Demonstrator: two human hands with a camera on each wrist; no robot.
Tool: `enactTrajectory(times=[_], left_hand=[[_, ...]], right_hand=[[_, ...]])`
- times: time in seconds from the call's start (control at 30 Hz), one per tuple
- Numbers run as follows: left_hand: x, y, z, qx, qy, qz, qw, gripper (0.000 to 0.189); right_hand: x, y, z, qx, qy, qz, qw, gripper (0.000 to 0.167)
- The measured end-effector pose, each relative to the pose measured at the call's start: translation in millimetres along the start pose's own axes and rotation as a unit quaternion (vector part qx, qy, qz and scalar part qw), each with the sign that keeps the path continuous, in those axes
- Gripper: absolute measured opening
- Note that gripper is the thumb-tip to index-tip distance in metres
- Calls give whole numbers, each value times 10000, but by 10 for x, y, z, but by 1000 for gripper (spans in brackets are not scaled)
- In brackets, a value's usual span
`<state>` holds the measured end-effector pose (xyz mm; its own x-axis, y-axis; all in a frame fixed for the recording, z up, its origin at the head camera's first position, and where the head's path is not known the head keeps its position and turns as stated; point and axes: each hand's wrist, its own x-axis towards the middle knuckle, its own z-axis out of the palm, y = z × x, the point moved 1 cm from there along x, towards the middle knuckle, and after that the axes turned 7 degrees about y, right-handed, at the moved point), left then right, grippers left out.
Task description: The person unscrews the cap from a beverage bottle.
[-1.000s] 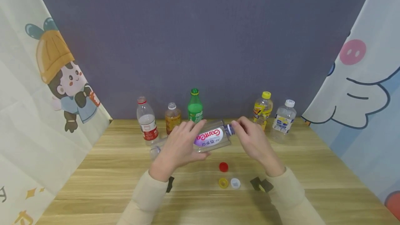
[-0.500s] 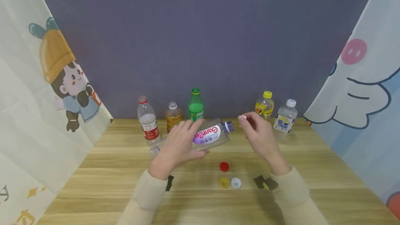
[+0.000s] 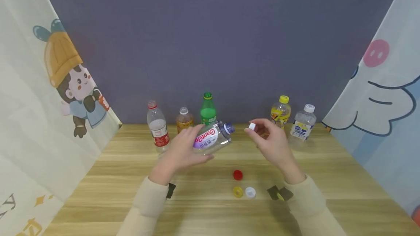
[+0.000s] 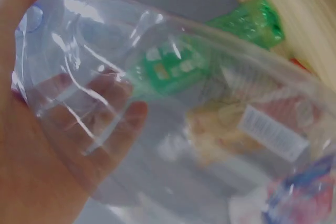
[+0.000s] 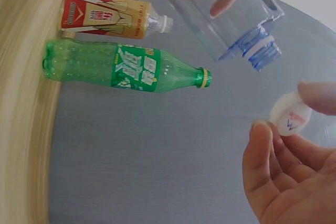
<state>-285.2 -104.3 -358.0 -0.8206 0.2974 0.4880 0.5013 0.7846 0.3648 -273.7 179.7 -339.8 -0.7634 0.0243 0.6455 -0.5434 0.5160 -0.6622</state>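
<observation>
My left hand grips a clear plastic water bottle with a pink-lettered Ganten label. The bottle lies tilted in the air, its uncapped blue-purple neck pointing right and slightly up. In the left wrist view its see-through body fills most of the frame. A white bottle cap is pinched between thumb and fingers of my right hand, a short way right of the neck. The right wrist view shows red and blue print on the cap's top.
Behind stand an uncapped red-label bottle, an amber-label bottle and a green bottle. Back right are a yellow-capped bottle and a white-capped bottle. Red, yellow and white caps lie on the wooden table.
My right hand has come off the bottle's neck with the white cap between its fingers. My left hand has drawn the bottle to the left and tipped its neck up slightly.
</observation>
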Motion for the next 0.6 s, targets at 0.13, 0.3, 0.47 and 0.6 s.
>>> enactTrajectory(times=[0.13, 0.3, 0.47, 0.6], left_hand=[[-24, -108, -28, -513, 32, -220, 9984, 92], [-81, -198, -70, -1084, 18, -502, 9928, 93], [-137, -270, -98, -1302, -84, -721, 9888, 94], [-176, -333, -150, -1313, -68, -848, 9877, 95]], right_hand=[[-15, 17, -8, -168, -268, 96, 9995, 33], [-44, 64, -15, -345, -691, 458, 9960, 32], [-77, 141, -4, -372, -1245, 781, 9884, 33], [-96, 207, 7, -500, -1509, 805, 9840, 37]])
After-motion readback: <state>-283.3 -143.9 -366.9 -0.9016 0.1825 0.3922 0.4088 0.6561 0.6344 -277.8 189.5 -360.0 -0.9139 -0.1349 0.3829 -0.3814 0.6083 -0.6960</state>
